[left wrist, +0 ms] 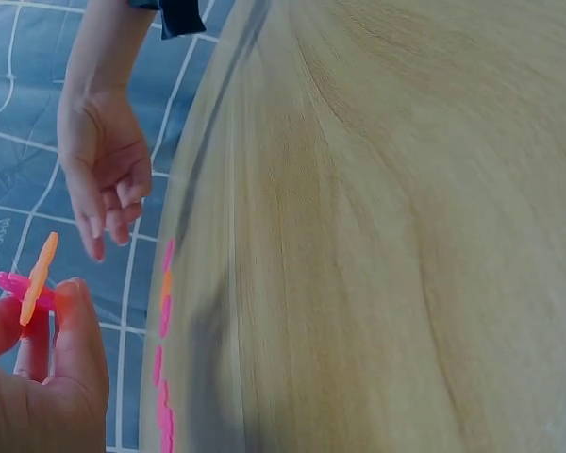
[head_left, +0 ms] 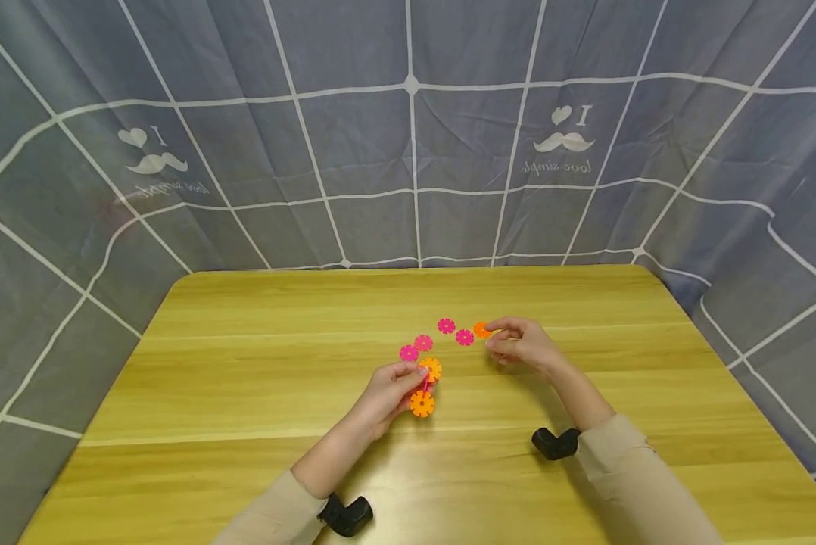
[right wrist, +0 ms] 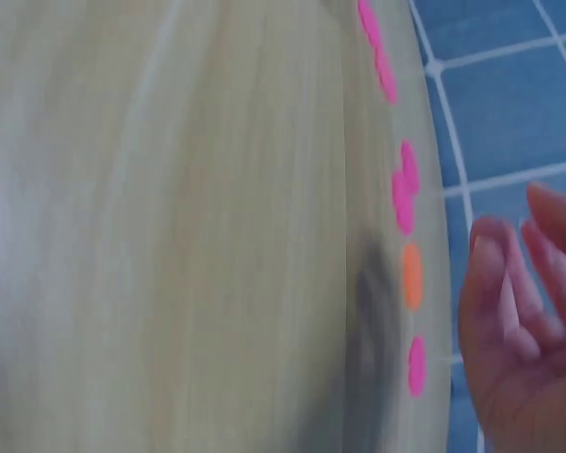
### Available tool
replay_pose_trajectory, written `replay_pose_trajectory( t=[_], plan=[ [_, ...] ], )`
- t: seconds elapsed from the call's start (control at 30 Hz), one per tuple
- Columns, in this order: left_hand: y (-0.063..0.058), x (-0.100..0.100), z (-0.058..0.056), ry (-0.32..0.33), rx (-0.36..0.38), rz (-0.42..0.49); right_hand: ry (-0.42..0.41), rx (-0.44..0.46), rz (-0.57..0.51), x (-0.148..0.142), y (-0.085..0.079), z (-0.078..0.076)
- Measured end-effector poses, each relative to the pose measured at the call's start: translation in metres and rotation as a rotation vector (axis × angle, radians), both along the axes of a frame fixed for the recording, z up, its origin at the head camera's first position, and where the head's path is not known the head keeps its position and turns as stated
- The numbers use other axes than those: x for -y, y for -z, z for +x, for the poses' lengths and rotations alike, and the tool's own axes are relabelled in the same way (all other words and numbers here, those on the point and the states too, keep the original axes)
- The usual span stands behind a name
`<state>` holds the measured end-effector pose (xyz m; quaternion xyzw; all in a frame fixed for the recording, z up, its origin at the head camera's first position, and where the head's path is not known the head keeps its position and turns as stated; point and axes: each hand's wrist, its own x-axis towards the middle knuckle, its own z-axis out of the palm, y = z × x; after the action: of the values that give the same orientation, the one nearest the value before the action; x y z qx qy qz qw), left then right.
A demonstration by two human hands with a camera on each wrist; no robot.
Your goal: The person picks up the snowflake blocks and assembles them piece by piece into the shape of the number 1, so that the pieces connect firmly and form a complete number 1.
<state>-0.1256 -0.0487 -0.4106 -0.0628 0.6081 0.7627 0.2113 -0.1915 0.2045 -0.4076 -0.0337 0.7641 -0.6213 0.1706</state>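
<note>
The left hand (head_left: 389,392) sits near the middle of the table (head_left: 244,363), fingers curled around a small assembly of snowflake discs (head_left: 426,384): two orange discs joined by a pink piece, one orange disc above the fingertips and one below. The left wrist view shows the same assembly (left wrist: 30,283) pinched between thumb and fingers, an orange disc standing edge-on over a pink one.

The right hand (head_left: 520,344) lies to the right and slightly farther from the person, fingers loosely bent and holding nothing. Its fingertips are just beside a loose orange disc (head_left: 481,330) lying flat on the table; contact cannot be confirmed. In the right wrist view the fingers (right wrist: 509,311) hang relaxed near the orange disc (right wrist: 411,276).

Four loose pink discs lie flat between the two hands: two (head_left: 416,348) touching each other just above the left hand's assembly, one (head_left: 446,325) farther back, one (head_left: 465,337) just left of the orange disc.

A grey gridded cloth (head_left: 408,136) hangs behind the table.
</note>
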Motion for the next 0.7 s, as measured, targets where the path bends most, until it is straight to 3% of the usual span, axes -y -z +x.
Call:
replay_pose_trajectory(
  t=[0.17, 0.3, 0.47, 0.7],
  plan=[
    [0.0, 0.0, 0.0, 0.007, 0.005, -0.001, 0.218, 0.007, 0.122, -0.012, 0.006, -0.013],
    [0.0, 0.0, 0.0, 0.016, 0.001, -0.006, 0.319, 0.013, 0.21, -0.018, 0.011, -0.022],
    [0.0, 0.0, 0.0, 0.03, -0.017, -0.003, 0.33, -0.044, 0.323, -0.017, 0.016, -0.031],
    [0.0, -0.002, 0.0, 0.062, -0.023, -0.015, 0.281, -0.104, 0.537, -0.014, 0.024, -0.04]
  ],
)
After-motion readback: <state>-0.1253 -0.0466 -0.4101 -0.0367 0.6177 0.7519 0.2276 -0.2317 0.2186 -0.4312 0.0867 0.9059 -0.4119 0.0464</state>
